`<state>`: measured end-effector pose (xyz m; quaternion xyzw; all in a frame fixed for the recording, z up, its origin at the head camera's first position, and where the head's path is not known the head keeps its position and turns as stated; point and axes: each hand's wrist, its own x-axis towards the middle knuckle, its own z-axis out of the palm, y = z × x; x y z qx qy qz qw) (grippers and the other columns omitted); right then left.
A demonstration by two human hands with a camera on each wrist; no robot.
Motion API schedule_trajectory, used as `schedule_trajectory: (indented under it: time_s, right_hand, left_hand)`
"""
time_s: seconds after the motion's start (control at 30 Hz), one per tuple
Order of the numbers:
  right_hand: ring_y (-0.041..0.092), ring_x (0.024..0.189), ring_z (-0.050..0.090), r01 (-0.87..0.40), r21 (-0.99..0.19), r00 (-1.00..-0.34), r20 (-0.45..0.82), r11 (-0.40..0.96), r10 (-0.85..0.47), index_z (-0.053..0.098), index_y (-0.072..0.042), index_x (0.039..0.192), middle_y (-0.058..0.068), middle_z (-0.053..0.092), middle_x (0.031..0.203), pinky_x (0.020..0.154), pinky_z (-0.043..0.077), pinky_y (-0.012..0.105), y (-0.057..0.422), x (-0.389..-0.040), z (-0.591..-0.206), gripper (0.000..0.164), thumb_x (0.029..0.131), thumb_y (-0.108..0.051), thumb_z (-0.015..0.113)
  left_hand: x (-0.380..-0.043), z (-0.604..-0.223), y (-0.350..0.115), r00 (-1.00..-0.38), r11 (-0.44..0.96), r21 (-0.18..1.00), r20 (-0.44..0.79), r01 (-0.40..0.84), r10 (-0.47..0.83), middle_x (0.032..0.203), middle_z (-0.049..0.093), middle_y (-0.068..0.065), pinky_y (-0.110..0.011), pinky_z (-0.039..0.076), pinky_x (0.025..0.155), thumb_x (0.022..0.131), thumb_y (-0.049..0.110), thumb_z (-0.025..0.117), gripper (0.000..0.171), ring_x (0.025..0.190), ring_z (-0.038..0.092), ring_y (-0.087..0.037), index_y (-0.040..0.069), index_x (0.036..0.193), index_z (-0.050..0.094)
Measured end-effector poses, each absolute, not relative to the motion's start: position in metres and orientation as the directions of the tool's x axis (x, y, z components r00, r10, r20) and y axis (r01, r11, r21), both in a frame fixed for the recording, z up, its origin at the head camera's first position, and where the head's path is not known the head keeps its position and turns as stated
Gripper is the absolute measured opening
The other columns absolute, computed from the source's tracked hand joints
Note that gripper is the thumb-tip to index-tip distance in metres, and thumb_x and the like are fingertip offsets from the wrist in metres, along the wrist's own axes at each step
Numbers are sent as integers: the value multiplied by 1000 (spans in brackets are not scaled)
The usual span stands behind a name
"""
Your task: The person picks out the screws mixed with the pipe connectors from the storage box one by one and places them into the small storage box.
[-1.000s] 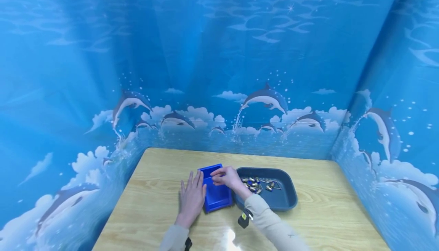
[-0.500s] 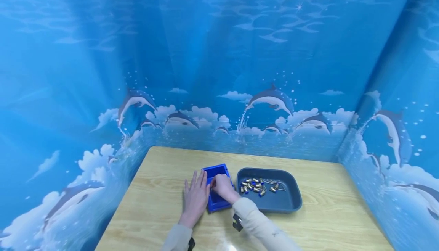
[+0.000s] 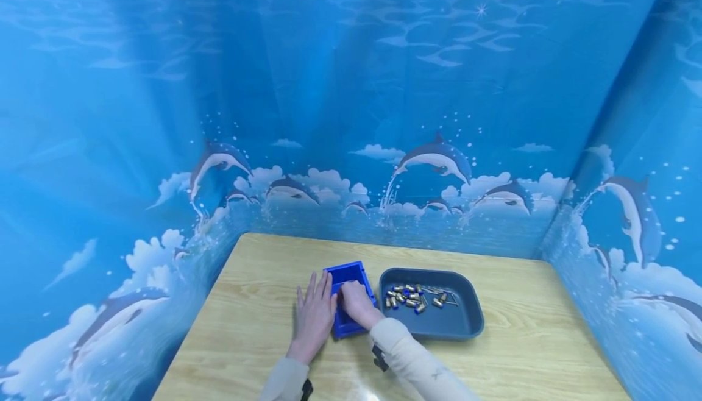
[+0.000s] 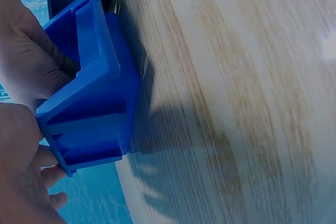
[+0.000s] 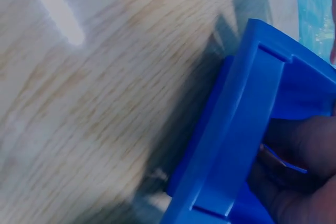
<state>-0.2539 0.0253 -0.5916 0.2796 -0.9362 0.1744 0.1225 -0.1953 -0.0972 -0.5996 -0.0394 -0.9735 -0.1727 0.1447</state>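
In the head view, a small blue bin [image 3: 348, 331] sits on the table. My left hand [image 3: 315, 319] lies along its left side with fingers extended, and in the left wrist view its fingers [image 4: 48, 176] show at the bin's outer edge. My right hand [image 3: 359, 305] reaches down inside the bin with curled fingers. Between those fingers, the right wrist view shows a small shiny piece [image 5: 271, 155]; its kind is too hidden to tell. The bin's floor is mostly covered by the right hand.
Right of the bin stands a dark grey tray [image 3: 460, 325]. It holds several brass fittings [image 3: 411, 297] with blue ends and several thin metal rods or screws [image 3: 451, 299]. A dolphin-print curtain [image 3: 351, 145] borders the wooden table [image 3: 526, 334].
My right hand has moved from above the blue bin down into it, its fingers passing out of sight. The left hand stays at the bin's side. The head view has shifted slightly.
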Motion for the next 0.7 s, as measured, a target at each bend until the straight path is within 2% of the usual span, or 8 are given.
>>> schedule_trajectory:
  time_s: [0.13, 0.2, 0.33, 0.4, 0.47, 0.57, 0.7]
  right_hand:
    - [22, 69, 72, -551, -295, -828, 311, 781, -467, 74, -8, 73, 5, 74, 72, 59, 59, 34, 26, -256, -584, 10, 82, -4, 75]
    - [20, 72, 73, -527, -368, -848, 288, 766, -445, 76, -7, 82, 4, 75, 77, 63, 58, 32, 28, -258, -579, 3, 85, -7, 77]
    - [17, 64, 71, -394, -642, -911, 177, 658, -373, 76, -3, 91, 6, 75, 77, 58, 57, 25, 36, -263, -570, 7, 91, -10, 74]
    - [19, 61, 71, -282, -789, -936, 101, 546, -337, 75, 1, 94, 11, 75, 77, 56, 59, 25, 41, -265, -565, 12, 95, -9, 70]
    - [24, 63, 73, -189, -884, -948, 51, 427, -314, 73, 7, 97, 18, 75, 80, 57, 62, 28, 47, -266, -562, 17, 98, -9, 66]
    - [31, 69, 74, -92, -951, -955, 1, 295, -296, 71, 13, 102, 25, 74, 86, 63, 64, 34, 56, -268, -557, 23, 100, -8, 61]
    - [33, 72, 74, -40, -967, -963, -30, 253, -266, 70, 14, 106, 27, 74, 90, 67, 65, 37, 66, -268, -550, 26, 103, -9, 58]
  left_hand:
    - [-195, -599, -97, -950, 934, 332, 310, 135, 26, 159, 41, -12, -69, 23, 118, 106, 28, 50, 52, 150, 29, -38, 4, 151, 45]
    - [-195, -599, -97, -945, 933, 332, 327, 140, 26, 158, 43, -13, -70, 25, 117, 106, 27, 52, 51, 149, 30, -38, 3, 150, 47]
    - [-196, -599, -96, -935, 930, 334, 355, 153, 26, 156, 45, -13, -71, 26, 115, 104, 25, 55, 50, 148, 33, -39, 1, 148, 49]
    - [-196, -599, -95, -936, 931, 334, 350, 151, 26, 156, 45, -13, -71, 26, 116, 104, 25, 55, 51, 148, 33, -39, 2, 148, 49]
    - [-196, -599, -95, -942, 931, 336, 335, 144, 25, 157, 44, -13, -70, 25, 116, 105, 26, 54, 51, 149, 32, -39, 2, 150, 48]
    - [-196, -599, -95, -950, 930, 342, 311, 135, 24, 159, 42, -12, -70, 23, 117, 106, 28, 52, 52, 150, 29, -38, 4, 152, 45]
    - [-196, -600, -96, -953, 927, 350, 302, 132, 22, 160, 40, -11, -70, 22, 118, 107, 29, 50, 52, 151, 28, -38, 4, 153, 44]
